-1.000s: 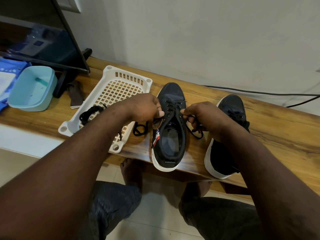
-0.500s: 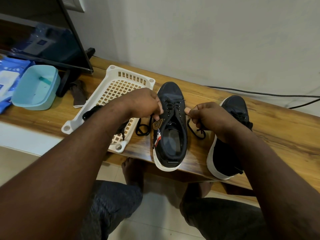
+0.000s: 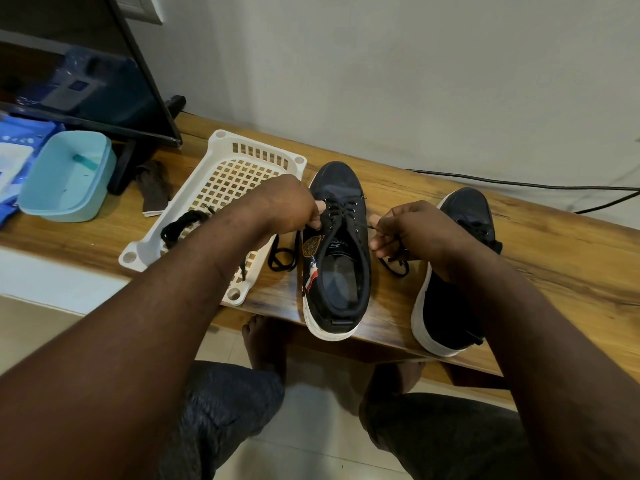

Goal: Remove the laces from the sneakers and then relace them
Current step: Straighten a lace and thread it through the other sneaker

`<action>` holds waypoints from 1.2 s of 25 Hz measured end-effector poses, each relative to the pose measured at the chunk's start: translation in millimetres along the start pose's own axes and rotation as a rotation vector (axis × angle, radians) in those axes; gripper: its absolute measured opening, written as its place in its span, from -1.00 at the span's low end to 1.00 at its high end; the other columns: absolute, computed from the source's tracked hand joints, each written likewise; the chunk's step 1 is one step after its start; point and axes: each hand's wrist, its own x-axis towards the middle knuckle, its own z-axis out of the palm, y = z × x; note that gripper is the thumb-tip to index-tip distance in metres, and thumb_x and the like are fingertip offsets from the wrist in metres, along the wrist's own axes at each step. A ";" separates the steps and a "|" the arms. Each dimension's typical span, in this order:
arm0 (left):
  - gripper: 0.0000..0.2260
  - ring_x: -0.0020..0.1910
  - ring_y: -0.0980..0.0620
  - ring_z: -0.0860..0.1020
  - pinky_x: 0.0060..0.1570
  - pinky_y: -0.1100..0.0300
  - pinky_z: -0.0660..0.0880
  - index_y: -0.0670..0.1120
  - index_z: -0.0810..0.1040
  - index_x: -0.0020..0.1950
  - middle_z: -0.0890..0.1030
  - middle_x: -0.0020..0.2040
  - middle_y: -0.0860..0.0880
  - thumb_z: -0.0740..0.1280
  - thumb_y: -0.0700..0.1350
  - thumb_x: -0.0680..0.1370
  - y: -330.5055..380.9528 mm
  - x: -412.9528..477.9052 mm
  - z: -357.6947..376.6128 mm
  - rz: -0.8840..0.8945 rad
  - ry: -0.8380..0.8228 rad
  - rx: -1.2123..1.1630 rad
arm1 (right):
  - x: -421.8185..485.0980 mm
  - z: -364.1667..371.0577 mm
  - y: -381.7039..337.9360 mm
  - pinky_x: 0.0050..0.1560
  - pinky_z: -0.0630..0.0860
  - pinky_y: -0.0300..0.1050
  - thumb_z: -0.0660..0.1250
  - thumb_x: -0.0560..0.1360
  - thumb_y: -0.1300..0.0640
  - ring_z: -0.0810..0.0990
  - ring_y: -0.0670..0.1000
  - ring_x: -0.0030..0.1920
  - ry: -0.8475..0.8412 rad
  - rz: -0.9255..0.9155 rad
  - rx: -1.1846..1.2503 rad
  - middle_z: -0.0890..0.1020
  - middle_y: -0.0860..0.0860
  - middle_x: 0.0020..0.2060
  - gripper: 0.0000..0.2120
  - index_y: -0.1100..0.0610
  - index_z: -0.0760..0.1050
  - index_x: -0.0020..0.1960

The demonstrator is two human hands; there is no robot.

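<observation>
Wooden bench [image 3: 554, 258] against a pale wall; a person sits at it, knees and bare feet below the edge.

Black sneaker [image 3: 334, 181] with a white sole stands upright near the front edge, toe to the wall, heel slightly over the edge; its lace [image 3: 341, 211] crosses the upper eyelets.

Left hand [image 3: 287, 209] at the sneaker's left side, fingers curled, pinching one end of the lace; the slack drops into a loop on the bench between sneaker and basket.

Right hand [image 3: 412, 230] at the sneaker's right side, thumb and fingers pinching the other end; a thin strand runs taut from eyelets to fingers; more slack loops on the bench under the hand.

Hands apart, one on each side of the sneaker, each clamped on the lace.

Second sneaker [image 3: 467, 206] to the right, same heading, partly hidden by the right forearm; laces show near its tongue.

White basket [image 3: 263, 147] to the left, just beside the first sneaker; a loose lace [image 3: 181, 225] lies bunched in it.

Farther left: brown cloth [image 3: 154, 192], pale blue tub [image 3: 65, 178], dark screen [image 3: 86, 81]; black cable [image 3: 519, 183] along the wall.
</observation>
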 end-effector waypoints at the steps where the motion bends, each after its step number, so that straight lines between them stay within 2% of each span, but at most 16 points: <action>1: -0.94 0.03 -0.07 0.69 0.16 -0.01 0.57 -0.22 0.67 -0.01 0.72 0.00 -0.14 0.42 -0.23 0.59 -0.8 0.3 1.0 0.003 0.008 -0.018 | 0.0 -0.6 -0.2 -0.09 0.54 -0.03 0.36 0.67 0.10 0.67 0.06 -0.23 0.002 0.002 -0.003 0.75 0.12 -0.22 -0.80 0.17 0.53 -0.10; 5: -0.89 0.11 -0.14 0.70 0.25 -0.10 0.59 -0.13 0.60 -0.12 0.73 0.05 -0.17 0.39 -0.22 0.62 -2.1 3.5 2.6 0.019 0.019 -0.103 | 0.0 -3.4 -0.9 -0.01 0.56 0.03 0.35 0.67 0.12 0.67 0.09 -0.21 0.023 0.005 0.007 0.75 0.12 -0.22 -0.79 0.18 0.54 -0.12; 7: -0.92 0.10 -0.10 0.67 0.29 -0.13 0.53 -0.12 0.66 -0.09 0.73 0.00 -0.12 0.45 -0.16 0.59 -2.5 1.1 2.7 0.057 0.020 -0.040 | 1.5 -3.4 1.1 0.01 0.57 0.05 0.36 0.66 0.12 0.67 0.08 -0.22 0.031 0.011 0.003 0.74 0.12 -0.24 -0.78 0.18 0.54 -0.13; 10: -0.81 0.03 0.02 0.66 0.30 -0.09 0.49 -0.09 0.69 -0.08 0.76 -0.15 -0.01 0.40 -0.02 0.64 -1.0 -5.9 1.4 0.104 0.016 -0.016 | 2.3 -5.6 4.2 -0.08 0.57 -0.01 0.39 0.65 0.08 0.61 -0.01 -0.32 0.067 -0.041 0.010 0.68 0.04 -0.34 -0.80 0.18 0.55 -0.10; 12: -0.78 -0.03 0.04 0.67 0.24 -0.07 0.52 -0.09 0.67 -0.06 0.75 -0.20 0.00 0.40 0.05 0.64 -0.8 -7.9 0.0 0.112 0.038 -0.009 | -0.7 -6.6 2.4 -0.18 0.54 -0.14 0.38 0.65 0.12 0.55 -0.07 -0.36 0.096 -0.126 0.018 0.61 0.02 -0.35 -0.84 0.19 0.58 -0.06; 14: -0.78 -0.08 0.03 0.68 0.18 -0.06 0.55 -0.08 0.67 -0.05 0.73 -0.21 -0.03 0.43 0.06 0.62 -1.1 -8.0 -0.2 0.133 0.067 0.011 | -5.0 -6.1 -2.0 -0.25 0.52 -0.23 0.33 0.65 0.25 0.54 -0.10 -0.37 0.122 -0.223 0.088 0.61 0.05 -0.31 -0.90 0.22 0.61 -0.01; 18: -0.82 -0.22 0.07 0.63 -0.05 0.09 0.49 -0.06 0.67 -0.10 0.68 -0.29 -0.01 0.48 0.04 0.58 4.7 -11.1 -0.4 0.192 0.104 -0.088 | -12.8 -5.5 -15.5 -0.28 0.50 -0.24 0.31 0.65 0.30 0.51 -0.04 -0.35 0.113 -0.424 0.297 0.66 0.08 -0.26 -0.89 0.27 0.60 0.10; 21: -0.89 -0.16 0.08 0.63 -0.09 0.11 0.50 0.04 0.65 -0.08 0.66 -0.23 0.07 0.47 0.05 0.57 9.1 -12.0 -0.5 0.302 0.237 0.030 | -19.3 -6.5 -25.3 -0.31 0.43 -0.21 0.29 0.65 0.31 0.46 -0.03 -0.37 0.127 -0.548 0.396 0.66 0.06 -0.25 -0.89 0.22 0.59 0.09; 24: -0.83 -0.02 0.10 0.61 -0.05 0.17 0.52 0.12 0.62 0.13 0.65 -0.05 0.12 0.48 0.04 0.56 10.7 -13.5 1.8 0.392 0.261 0.139 | -27.0 -10.0 -32.8 -0.35 0.35 -0.19 0.28 0.64 0.31 0.44 0.00 -0.37 0.132 -0.665 0.445 0.67 0.07 -0.22 -0.88 0.18 0.58 0.07; 25: -0.78 0.03 0.14 0.59 -0.06 0.21 0.50 0.13 0.61 0.21 0.64 0.04 0.13 0.47 0.01 0.57 12.6 -13.7 2.4 0.442 0.248 0.109 | -28.8 -10.4 -35.0 -0.36 0.33 -0.18 0.28 0.64 0.31 0.44 0.00 -0.37 0.124 -0.696 0.459 0.67 0.07 -0.21 -0.88 0.17 0.58 0.08; 27: -0.79 0.10 0.21 0.59 0.00 0.29 0.51 0.08 0.63 0.26 0.65 0.15 0.11 0.41 -0.07 0.63 21.9 -17.3 3.0 0.537 0.157 -0.112 | -31.1 -9.3 -38.5 -0.37 0.32 -0.17 0.28 0.62 0.29 0.45 0.01 -0.38 0.112 -0.728 0.477 0.67 0.08 -0.20 -0.88 0.18 0.57 0.08; 28: -0.83 0.13 0.19 0.62 0.07 0.23 0.55 0.02 0.65 0.24 0.68 0.15 0.08 0.37 -0.11 0.66 26.7 -18.9 4.2 0.559 0.078 -0.237 | -31.7 -8.4 -39.6 -0.38 0.32 -0.17 0.29 0.60 0.28 0.45 0.01 -0.38 0.118 -0.736 0.478 0.67 0.09 -0.20 -0.89 0.19 0.57 0.08; 30: -0.86 0.17 0.02 0.65 0.19 0.01 0.57 -0.09 0.66 0.14 0.73 0.09 0.00 0.32 -0.12 0.69 32.3 -20.2 7.2 0.570 -0.021 -0.341 | -32.4 -7.6 -40.4 -0.41 0.32 -0.17 0.31 0.57 0.27 0.45 0.02 -0.40 0.148 -0.747 0.477 0.66 0.12 -0.22 -0.89 0.20 0.58 0.07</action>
